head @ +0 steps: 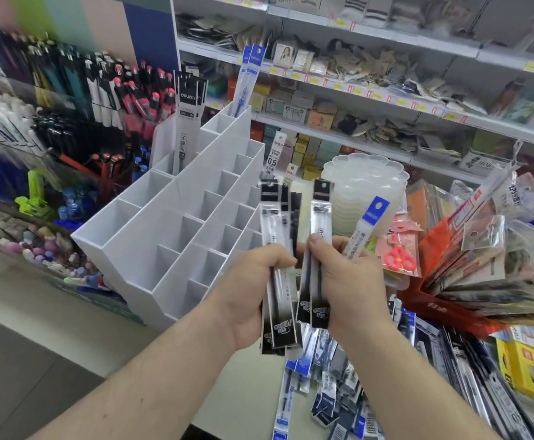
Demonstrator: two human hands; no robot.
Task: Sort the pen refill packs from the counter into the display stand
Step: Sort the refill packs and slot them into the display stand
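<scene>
My left hand [253, 290] grips a bundle of black-topped refill packs [275, 217] upright in front of me. My right hand [345, 277] holds another black-topped refill pack [321, 201] and a blue-topped refill pack [369, 223]. Both hands hover just right of the white display stand [151, 236], a stepped rack of square compartments. A back-left compartment holds black refill packs [187, 122], and the far top compartment holds blue refill packs [246, 77]. More loose refill packs [319, 385] lie piled on the counter below my hands.
A red basket [443, 309] full of packaged goods sits at the right, with a yellow box [526, 369] beside it. A stack of white plastic lids [370, 185] stands behind my hands. Pen displays [68, 106] fill the left; store shelves [386, 100] run behind.
</scene>
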